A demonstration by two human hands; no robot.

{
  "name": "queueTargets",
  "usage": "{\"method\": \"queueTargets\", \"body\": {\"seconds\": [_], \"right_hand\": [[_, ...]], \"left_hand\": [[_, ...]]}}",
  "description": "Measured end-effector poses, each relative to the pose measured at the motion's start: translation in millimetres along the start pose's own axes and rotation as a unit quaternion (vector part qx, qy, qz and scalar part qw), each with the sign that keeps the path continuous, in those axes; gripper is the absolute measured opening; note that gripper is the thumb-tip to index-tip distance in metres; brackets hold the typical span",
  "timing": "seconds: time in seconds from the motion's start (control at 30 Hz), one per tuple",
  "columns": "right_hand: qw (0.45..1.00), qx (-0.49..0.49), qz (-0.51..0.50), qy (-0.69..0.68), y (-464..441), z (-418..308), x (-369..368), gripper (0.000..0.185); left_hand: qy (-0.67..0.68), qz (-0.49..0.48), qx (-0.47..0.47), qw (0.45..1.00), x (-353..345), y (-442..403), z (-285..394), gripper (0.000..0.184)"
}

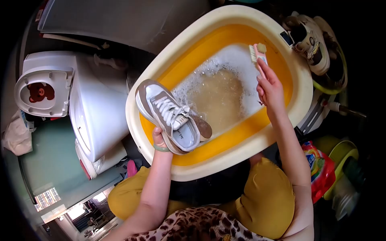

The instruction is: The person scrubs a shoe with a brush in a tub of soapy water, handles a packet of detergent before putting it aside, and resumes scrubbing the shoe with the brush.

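My left hand (159, 140), a green bangle at its wrist, grips a brown and white sneaker (169, 114) from beneath. White laces are tied across the shoe, and its opening faces up toward me. Behind the heel shows a brown and white part; whether it belongs to a second shoe I cannot tell. My right hand (268, 86) is closed around the pink handle of a scrub brush (258, 54) with pale bristles. Below both hands stands a cream-rimmed tub (237, 12), yellow inside, holding murky brown water (223, 94) edged with white suds.
At the left is a white toilet (96, 100) with a bear picture on its lid. More shoes (311, 44) rest beyond the tub's right rim. A red bag (321, 170) and a green basin (343, 154) are at the lower right.
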State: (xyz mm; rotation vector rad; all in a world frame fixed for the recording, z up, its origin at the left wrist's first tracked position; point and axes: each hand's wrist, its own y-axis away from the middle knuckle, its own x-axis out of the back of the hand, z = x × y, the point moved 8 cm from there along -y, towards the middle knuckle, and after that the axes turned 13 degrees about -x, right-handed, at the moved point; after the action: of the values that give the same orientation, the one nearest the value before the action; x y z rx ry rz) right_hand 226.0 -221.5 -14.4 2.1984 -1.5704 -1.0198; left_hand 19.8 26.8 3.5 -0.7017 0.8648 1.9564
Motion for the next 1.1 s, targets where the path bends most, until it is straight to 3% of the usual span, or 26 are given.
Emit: {"method": "queueTargets", "body": {"seconds": [0.17,0.57,0.77,1.03,1.1], "right_hand": [[1.0,0.001,-0.021,-0.002,-2.9,2.0,-2.3,0.047],[0.999,-0.003,-0.035,-0.009,-9.1,8.3,-1.8,0.05],[1.0,0.001,-0.028,-0.002,-4.1,5.6,-3.9,0.047],[0.999,0.004,-0.047,-0.008,-6.6,8.0,-2.2,0.05],[0.999,0.004,-0.047,-0.007,-7.4,8.5,-1.6,0.05]], "left_hand": [[0.023,0.02,-0.056,0.998,-7.0,-5.9,-8.9,0.078],[0.026,0.026,-0.009,0.999,-2.2,-5.8,-8.5,0.08],[-0.071,0.009,0.053,0.996,-20.9,-1.5,-13.2,0.081],[-0.203,-0.027,0.036,0.978,-47.0,-10.3,-8.8,0.081],[-0.301,-0.033,0.028,0.953,-41.4,-16.4,-6.6,0.089]]}}
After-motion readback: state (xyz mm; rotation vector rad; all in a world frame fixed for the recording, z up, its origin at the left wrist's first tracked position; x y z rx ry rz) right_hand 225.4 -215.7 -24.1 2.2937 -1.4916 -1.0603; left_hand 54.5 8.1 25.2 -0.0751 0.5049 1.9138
